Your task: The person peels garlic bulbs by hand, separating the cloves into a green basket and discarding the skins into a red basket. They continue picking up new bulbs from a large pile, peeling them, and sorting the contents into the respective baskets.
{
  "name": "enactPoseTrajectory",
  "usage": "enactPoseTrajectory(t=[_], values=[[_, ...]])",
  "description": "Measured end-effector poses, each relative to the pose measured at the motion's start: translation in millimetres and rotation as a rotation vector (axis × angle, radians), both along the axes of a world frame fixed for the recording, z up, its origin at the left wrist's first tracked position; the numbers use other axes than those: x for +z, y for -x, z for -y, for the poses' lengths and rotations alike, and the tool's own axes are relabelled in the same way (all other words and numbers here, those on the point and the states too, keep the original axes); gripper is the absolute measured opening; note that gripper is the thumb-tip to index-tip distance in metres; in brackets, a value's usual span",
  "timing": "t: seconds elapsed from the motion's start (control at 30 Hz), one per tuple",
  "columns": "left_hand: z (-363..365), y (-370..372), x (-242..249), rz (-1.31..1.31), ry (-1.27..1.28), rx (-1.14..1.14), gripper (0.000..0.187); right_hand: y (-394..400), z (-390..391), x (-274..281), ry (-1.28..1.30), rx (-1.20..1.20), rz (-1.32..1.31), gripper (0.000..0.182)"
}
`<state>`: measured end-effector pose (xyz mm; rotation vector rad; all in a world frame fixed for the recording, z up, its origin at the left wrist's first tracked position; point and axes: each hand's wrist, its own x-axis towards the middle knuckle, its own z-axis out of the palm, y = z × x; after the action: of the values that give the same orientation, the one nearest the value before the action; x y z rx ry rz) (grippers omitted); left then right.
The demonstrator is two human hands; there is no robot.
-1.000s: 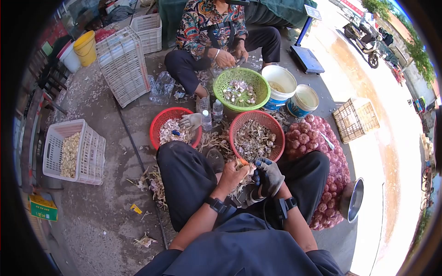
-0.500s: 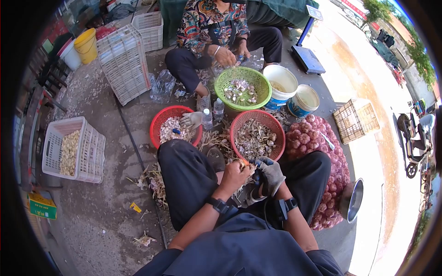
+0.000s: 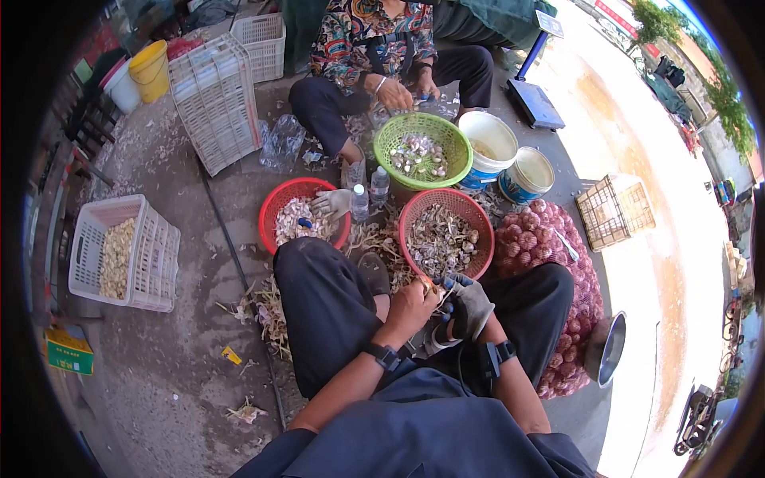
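Note:
Bare and closed, my left hand (image 3: 409,309) grips a pale garlic bulb (image 3: 439,294) between my knees; a bit of orange shows at its fingertips. My right hand (image 3: 473,306) wears a grey glove with dark blue fingertips. Its fingers are bent against the bulb from the other side, and what they pinch is too small to make out. Just beyond the hands stands a red basket (image 3: 405,253) of garlic and dry skins. A mesh sack of purple garlic bulbs (image 3: 586,299) lies by my right leg.
Another red basket (image 3: 265,231) holds cloves and a loose glove (image 3: 333,204). A co-worker (image 3: 370,48) sits opposite behind a green basket (image 3: 382,147). Buckets (image 3: 488,143), bottles (image 3: 360,209), a metal bowl (image 3: 607,348), a white crate (image 3: 155,263) and a platform scale (image 3: 535,103) stand around.
My hands stay close together over the bulb, with small finger movements. The right fingers have shifted slightly apart from the left. The co-worker's hands have moved a little.

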<state>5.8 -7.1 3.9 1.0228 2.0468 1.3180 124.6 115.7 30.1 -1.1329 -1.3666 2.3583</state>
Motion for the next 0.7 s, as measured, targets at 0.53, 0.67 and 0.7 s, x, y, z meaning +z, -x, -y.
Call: enactPoseTrajectory(t=[0.53, 0.67, 0.7], values=[[-3.5, 6.4, -1.4, 0.311, -0.168, 0.053, 0.023, 1.3, 20.8, 14.3, -0.369, -0.03, -0.074, 0.033], [-2.8, 5.3, 0.6, 0.308, -0.194, -0.033, 0.021, -5.5, 20.2, 8.0, -0.468, 0.01, -0.076, 0.038], [-2.8, 5.2, 0.8, 0.289, -0.204, -0.054, 0.021, -6.3, 17.1, 8.7, -0.368, 0.03, -0.081, 0.037]])
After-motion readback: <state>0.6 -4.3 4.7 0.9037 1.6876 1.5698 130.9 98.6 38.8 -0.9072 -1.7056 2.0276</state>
